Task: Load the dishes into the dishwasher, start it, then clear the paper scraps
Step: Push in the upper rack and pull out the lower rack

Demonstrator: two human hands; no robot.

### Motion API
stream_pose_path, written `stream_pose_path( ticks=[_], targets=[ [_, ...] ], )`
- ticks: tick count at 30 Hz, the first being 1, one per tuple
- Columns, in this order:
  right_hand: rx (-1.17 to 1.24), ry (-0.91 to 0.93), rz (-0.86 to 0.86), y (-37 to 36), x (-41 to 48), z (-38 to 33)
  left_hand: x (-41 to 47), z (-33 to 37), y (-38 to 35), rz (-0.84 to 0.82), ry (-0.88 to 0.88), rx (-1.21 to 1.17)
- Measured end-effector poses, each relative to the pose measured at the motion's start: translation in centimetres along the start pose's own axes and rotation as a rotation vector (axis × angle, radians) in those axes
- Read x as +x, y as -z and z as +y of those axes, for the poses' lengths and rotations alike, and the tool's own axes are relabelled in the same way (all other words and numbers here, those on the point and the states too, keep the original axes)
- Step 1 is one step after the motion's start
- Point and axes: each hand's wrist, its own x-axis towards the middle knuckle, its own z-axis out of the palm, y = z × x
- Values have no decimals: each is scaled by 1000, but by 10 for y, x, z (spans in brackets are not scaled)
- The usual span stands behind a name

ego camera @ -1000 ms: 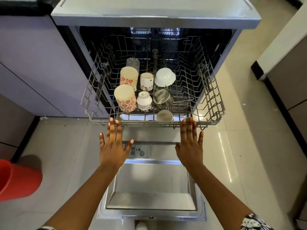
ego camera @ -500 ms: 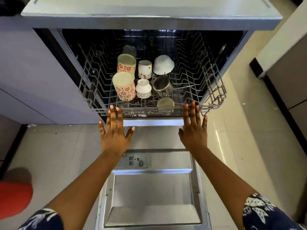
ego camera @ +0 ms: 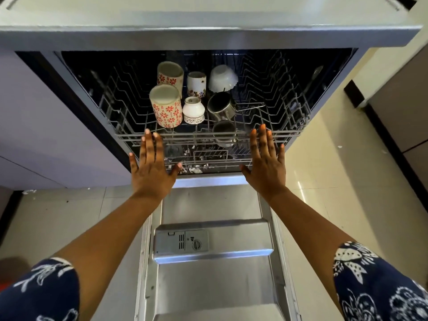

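As the left hand [ego camera: 150, 167] and right hand [ego camera: 264, 167], fingers straight, touched the grey wire rack [ego camera: 196, 135] at twelve o'clock, floral ceramic cups [ego camera: 165, 107] sat loaded inside; closing, starting and scrap-clearing apparently remained.

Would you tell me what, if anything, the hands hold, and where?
Nothing gripped: left hand and right hand press straight fingers on the grey wire rack at its front rim.

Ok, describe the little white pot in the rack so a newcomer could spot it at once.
Look in the open dishwasher at the wire rack, just left of its centre. There the little white pot stands between the nearer red-flowered mug and a tilted steel cup. It alone is squat and round-bellied, with a patterned band at its base.
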Motion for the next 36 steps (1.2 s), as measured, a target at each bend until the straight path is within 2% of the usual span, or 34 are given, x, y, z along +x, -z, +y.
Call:
stream_pose_path(
  ticks=[5,12,16,29,34,36],
  targets=[
    [-2,29,-6,3,24,7,17,0,0,59,-44,10],
    [19,45,-87,5,64,9,62,1,3,-29,-8,51],
    [-12,28,-89,5,77,14,69,0,2,18,-60,69],
    [-18,24,-133,12,76,10,66,2,9,19,-73,37],
    [25,33,49,6,41,10,38,-1,4,89,-237,60],
    [27,16,-31,-16,17,13,21,0,-15,17,-288,34]
  ],
)
